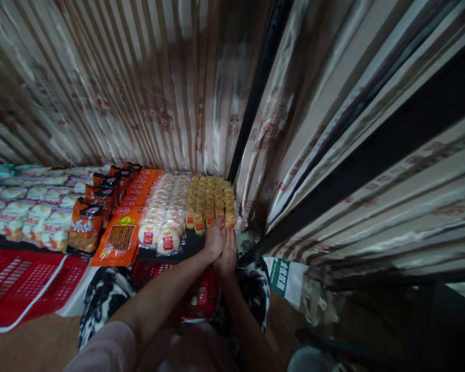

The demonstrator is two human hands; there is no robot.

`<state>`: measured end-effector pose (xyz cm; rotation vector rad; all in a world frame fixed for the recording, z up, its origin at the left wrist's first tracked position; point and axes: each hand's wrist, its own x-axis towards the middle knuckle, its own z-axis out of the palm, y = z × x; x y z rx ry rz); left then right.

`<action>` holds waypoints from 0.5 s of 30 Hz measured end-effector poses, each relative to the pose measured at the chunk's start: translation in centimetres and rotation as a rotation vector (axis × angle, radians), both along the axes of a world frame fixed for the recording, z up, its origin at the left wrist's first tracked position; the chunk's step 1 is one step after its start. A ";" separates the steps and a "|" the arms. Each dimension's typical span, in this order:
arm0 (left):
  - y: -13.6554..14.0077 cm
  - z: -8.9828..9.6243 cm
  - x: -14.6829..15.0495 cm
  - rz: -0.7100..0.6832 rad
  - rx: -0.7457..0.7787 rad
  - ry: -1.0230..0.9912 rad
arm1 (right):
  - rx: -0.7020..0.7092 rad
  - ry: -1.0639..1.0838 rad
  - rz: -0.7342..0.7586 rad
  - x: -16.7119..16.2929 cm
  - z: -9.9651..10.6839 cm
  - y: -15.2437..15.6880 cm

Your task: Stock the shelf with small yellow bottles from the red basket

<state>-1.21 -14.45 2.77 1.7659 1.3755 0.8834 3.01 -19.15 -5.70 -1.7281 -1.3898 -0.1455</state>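
Observation:
Side by side and touching, my left hand and my right hand reach to the front right corner of a stand. Their fingers point away from me, stretched out against the front of the small yellow snack packs, which stand in tight rows. The right fingertips touch the lower part of a front yellow pack. Part of the left fingers is hidden. Just left of the hands lie clear-wrapped round white pastries with red labels. Farther left is a flat orange packet of brown sticks.
Orange-and-black bags and white snack bags fill the stand's left side. Red baskets sit below its front edge. Patterned curtains hang behind, and a dark pole rises at the right corner. A green-and-white bag lies right.

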 end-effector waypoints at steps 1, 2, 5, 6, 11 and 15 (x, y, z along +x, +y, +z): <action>0.0 -0.1 0.0 0.001 0.029 0.002 | -0.007 -0.006 0.001 0.1 -0.2 0.1; 0.1 -0.2 0.1 -0.002 0.051 0.007 | -0.014 -0.012 0.001 0.3 -0.4 0.1; 0.4 -0.9 0.2 -0.013 0.038 0.029 | -0.025 -0.034 0.023 0.7 -0.9 0.1; 0.5 -1.1 0.2 -0.016 0.023 0.036 | -0.030 -0.039 0.029 0.9 -1.0 0.0; 0.5 -1.2 0.0 -0.016 0.004 0.073 | -0.054 -0.023 0.013 1.2 -1.1 -0.1; -0.5 -0.4 -0.8 0.013 0.017 0.099 | -0.014 -0.019 0.045 0.8 -0.3 -0.2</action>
